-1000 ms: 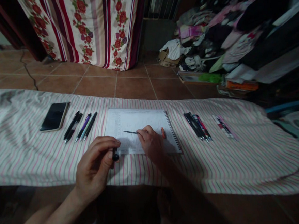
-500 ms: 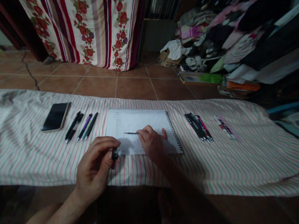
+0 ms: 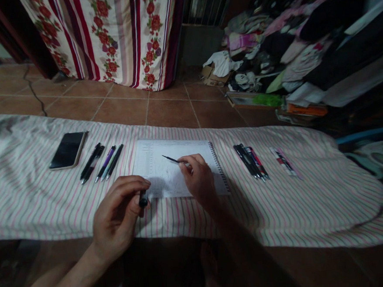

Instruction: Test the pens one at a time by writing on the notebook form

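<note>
My left hand [image 3: 117,214], closed, pinches a short dark tube, seemingly a pen barrel [image 3: 143,198], its round end facing me, just off the notebook's near left corner. Between the thumb and fingers of my right hand [image 3: 198,176] is a thin black pen refill [image 3: 170,158], its tip pointing left and away over the page. A spiral notebook [image 3: 178,145] lies beneath, its coil along the right edge and faint writing on the white page. The refill's rear end is partly hidden by my fingers.
Several pens [image 3: 109,163] lie left of the notebook, beside a dark-screened phone [image 3: 68,150]. More pens [image 3: 252,162] and a pinkish group of pens [image 3: 285,163] rest on the right. Striped cloth [image 3: 183,218] covers the surface. Beyond are a floral curtain [image 3: 118,39] and heaped clothes [image 3: 263,46].
My right hand has lifted slightly and shifted away from me, tilting the refill's tip upward. The orange piece seen on the page earlier is now hidden behind that hand. My left hand keeps its grip.
</note>
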Demonstrator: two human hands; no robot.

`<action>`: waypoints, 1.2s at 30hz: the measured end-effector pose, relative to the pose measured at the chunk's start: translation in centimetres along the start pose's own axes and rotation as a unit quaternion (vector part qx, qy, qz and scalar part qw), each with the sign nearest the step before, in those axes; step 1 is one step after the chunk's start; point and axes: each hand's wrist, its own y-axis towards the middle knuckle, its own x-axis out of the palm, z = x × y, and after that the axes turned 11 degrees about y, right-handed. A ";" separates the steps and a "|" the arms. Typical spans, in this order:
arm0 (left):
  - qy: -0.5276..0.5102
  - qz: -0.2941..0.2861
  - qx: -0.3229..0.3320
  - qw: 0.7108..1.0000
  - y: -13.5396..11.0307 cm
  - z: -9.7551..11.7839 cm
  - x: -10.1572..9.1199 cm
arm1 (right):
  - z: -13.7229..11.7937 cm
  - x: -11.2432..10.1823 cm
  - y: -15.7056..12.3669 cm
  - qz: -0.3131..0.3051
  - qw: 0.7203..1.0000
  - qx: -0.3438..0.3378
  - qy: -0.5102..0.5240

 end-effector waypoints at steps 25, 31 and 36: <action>0.098 0.031 -0.006 0.995 0.2 -0.6 2.3 | -8.7 -5.0 -1.5 0.082 0.888 0.059 0.448; 0.170 0.018 -0.016 0.985 0.1 -1.2 3.0 | -9.2 -5.0 -2.6 0.064 0.900 0.025 0.431; 0.188 -0.001 -0.017 0.982 0.2 -1.2 3.4 | -8.7 -4.6 -2.8 0.055 0.918 0.021 0.393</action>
